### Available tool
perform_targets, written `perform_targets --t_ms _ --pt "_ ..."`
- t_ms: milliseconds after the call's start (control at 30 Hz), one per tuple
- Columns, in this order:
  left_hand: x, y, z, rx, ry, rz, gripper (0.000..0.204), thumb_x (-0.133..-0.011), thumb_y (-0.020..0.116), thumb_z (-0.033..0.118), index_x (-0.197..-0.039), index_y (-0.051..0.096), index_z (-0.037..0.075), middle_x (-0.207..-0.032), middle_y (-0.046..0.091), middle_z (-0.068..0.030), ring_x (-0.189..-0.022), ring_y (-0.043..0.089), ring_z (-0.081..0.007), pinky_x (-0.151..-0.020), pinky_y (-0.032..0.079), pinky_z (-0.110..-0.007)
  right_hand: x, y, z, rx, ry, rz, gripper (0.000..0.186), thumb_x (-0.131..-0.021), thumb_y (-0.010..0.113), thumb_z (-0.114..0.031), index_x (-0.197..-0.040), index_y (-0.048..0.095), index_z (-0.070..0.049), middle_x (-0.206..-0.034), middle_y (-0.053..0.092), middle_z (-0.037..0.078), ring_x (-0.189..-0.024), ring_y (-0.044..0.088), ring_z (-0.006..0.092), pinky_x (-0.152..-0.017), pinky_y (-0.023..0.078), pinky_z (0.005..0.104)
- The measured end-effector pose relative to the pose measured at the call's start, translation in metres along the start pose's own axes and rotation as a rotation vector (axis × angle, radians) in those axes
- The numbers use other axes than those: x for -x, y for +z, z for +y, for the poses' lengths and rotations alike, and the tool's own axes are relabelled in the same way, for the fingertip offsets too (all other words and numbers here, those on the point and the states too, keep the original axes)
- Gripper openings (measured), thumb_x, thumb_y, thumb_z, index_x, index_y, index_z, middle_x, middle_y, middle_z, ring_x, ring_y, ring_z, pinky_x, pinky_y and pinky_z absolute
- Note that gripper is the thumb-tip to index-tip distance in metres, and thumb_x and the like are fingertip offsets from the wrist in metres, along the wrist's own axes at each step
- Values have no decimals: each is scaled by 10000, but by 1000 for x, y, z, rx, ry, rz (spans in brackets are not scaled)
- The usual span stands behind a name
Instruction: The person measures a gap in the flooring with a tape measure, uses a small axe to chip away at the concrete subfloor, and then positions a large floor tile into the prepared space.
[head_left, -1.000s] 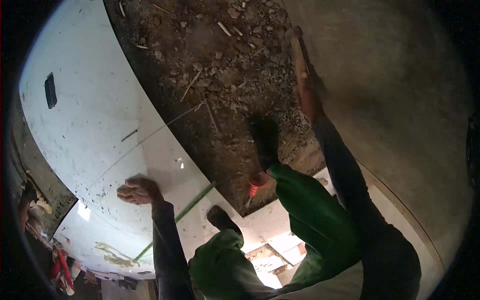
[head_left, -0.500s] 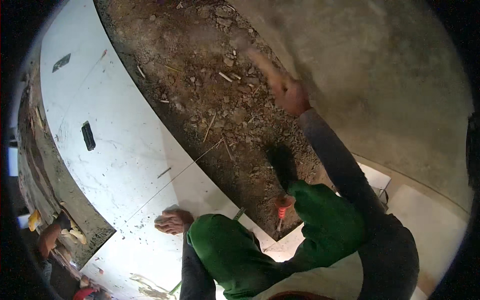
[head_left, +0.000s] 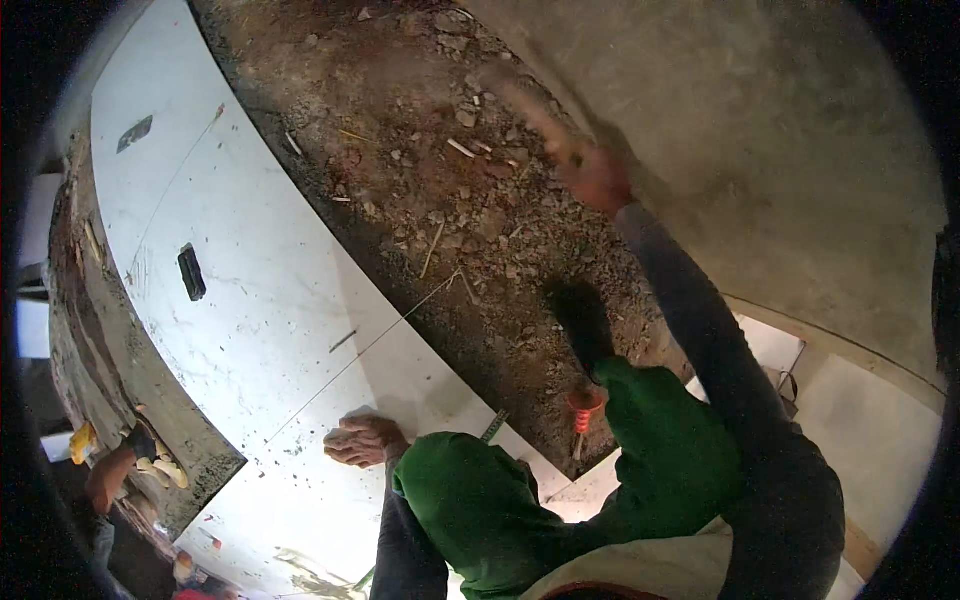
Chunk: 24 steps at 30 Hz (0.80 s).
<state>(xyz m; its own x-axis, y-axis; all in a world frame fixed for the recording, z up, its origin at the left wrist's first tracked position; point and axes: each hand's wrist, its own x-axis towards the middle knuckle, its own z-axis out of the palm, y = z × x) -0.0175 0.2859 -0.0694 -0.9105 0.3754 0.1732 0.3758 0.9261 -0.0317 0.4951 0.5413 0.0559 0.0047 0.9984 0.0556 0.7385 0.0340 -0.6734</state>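
My right hand [head_left: 596,180] is closed around a long light-brown wooden piece [head_left: 537,118], blurred by motion, along the border of the rubble-strewn dirt [head_left: 400,200] and the grey concrete surface [head_left: 760,150]. My left hand [head_left: 362,440] rests on the white tiles [head_left: 220,330], fingers spread loosely with nothing visible in them, beside my knee in green trousers. Near it a green measuring strip [head_left: 495,425] shows at the tile edge, partly hidden by my leg. An orange-red handled tool [head_left: 584,410] stands in the dirt corner by my dark-covered foot.
A dark oblong object [head_left: 191,272] and a grey patch [head_left: 134,134] lie on the tiles. At the left edge another person's bare limb [head_left: 108,478] shows on a strip of grey concrete among scraps and debris. Pale panels [head_left: 870,440] lie at the lower right.
My right hand and the wooden piece have swung up-left from a more upright position, now blurred. The view has shifted, so my left hand and tiles appear farther right. My left hand stays on the tiles.
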Motion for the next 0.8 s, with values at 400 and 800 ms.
perform_targets --t_ms 400,800 --pt "-15 -6 -19 -70 -70 -72 823 -1064 214 667 -1640 225 80 -1659 247 -180 -1486 333 -389 -1145 334 -595 -74 60 -137 -70 -797 183 505 -961 752 -504 -757 585 -74 -537 385 -11 -462 434 124 -425 343 376" --pt "-5 -32 8 20 -63 -145 846 -1053 214 686 -1636 202 73 -1673 186 -171 -1499 283 -385 -1165 304 -599 -98 96 -154 116 -619 63 508 -1022 628 -550 -1001 677 -45 -572 555 26 -458 547 149 -417 441 356"
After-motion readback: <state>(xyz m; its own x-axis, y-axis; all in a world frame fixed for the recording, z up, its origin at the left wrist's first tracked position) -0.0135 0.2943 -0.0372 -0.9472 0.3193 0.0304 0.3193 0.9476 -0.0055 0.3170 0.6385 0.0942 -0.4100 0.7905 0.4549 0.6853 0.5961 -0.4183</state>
